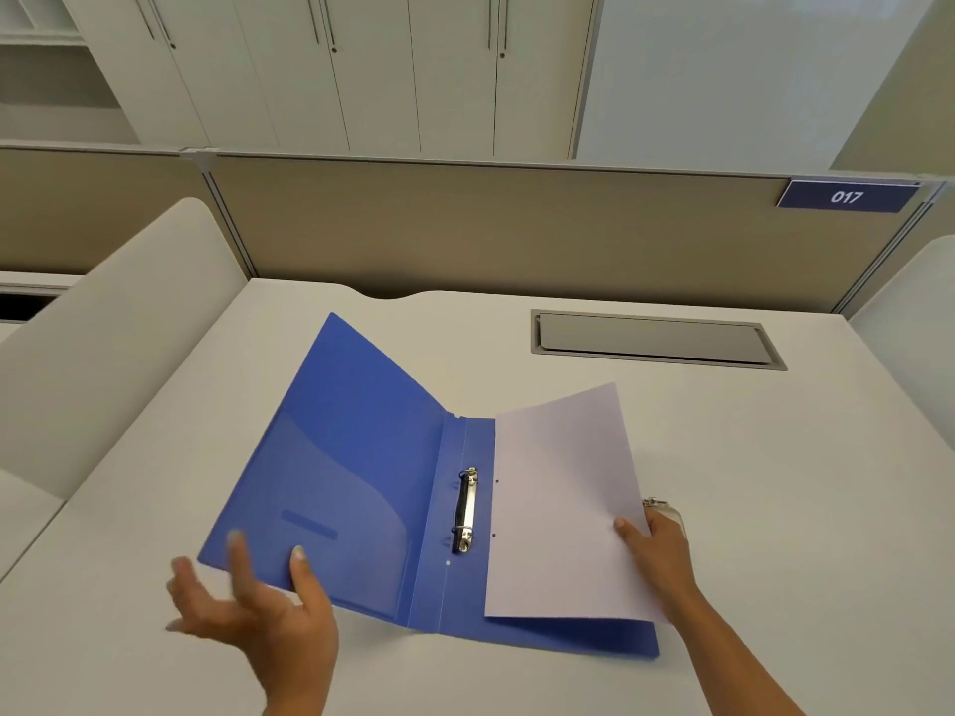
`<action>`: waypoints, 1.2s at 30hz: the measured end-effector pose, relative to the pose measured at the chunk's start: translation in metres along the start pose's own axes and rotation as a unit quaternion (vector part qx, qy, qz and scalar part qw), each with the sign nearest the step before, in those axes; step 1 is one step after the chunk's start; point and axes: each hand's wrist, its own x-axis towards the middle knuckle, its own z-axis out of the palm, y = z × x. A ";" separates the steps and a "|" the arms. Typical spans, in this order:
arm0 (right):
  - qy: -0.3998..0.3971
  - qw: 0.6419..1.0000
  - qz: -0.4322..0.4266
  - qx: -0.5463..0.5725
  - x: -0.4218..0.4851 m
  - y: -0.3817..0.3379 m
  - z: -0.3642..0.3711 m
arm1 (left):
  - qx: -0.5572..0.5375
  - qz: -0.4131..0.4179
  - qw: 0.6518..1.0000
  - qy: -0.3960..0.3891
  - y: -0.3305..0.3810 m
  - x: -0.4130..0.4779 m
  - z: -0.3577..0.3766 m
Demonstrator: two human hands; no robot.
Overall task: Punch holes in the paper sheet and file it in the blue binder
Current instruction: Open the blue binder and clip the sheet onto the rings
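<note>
The blue binder [356, 467] lies open on the white desk, its left cover raised off the surface. Its metal ring clip [465, 511] sits on the spine. A white paper sheet [563, 503] with two punched holes along its left edge hovers over the binder's right half, the holes just right of the rings. My right hand [659, 552] grips the sheet's right edge. My left hand [248, 602], palm up with fingers spread, is under the near edge of the left cover, thumb on its inner face. A metal object [664, 509], partly hidden, lies behind my right hand.
A grey cable hatch [651, 339] is set into the desk [775, 457] at the back right. A beige partition with a "017" plate [847, 197] stands behind. White side panels [113, 323] flank the desk on the left and right.
</note>
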 end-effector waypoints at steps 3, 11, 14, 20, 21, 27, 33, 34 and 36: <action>-0.001 1.000 0.014 -0.005 0.000 0.002 0.007 | 0.164 0.119 0.970 -0.133 -0.007 0.001 0.001; -0.001 0.999 0.029 -0.020 0.001 -0.002 0.020 | 0.209 0.188 0.867 -0.412 -0.021 -0.006 0.050; -0.006 0.999 0.023 -0.031 0.000 -0.002 0.023 | 0.170 0.161 0.856 -0.460 -0.011 -0.011 0.067; -0.023 0.999 0.024 -0.042 -0.003 -0.001 0.027 | 0.105 0.172 0.852 -0.484 0.012 -0.007 0.097; -0.025 0.998 0.020 -0.047 -0.003 -0.001 0.027 | 0.097 0.169 0.852 -0.486 0.015 -0.006 0.102; -0.023 0.999 0.027 -0.037 -0.005 0.002 0.034 | 0.109 0.164 0.837 -0.510 0.030 0.008 0.131; -0.015 0.998 0.048 -0.029 -0.005 0.007 0.038 | 0.069 0.155 0.835 -0.524 0.041 0.015 0.148; -0.014 0.998 0.048 -0.029 -0.004 0.008 0.039 | 0.068 0.155 0.833 -0.527 0.042 0.016 0.150; -0.010 0.998 0.051 -0.028 -0.003 0.007 0.040 | 0.077 0.159 0.827 -0.534 0.043 0.017 0.154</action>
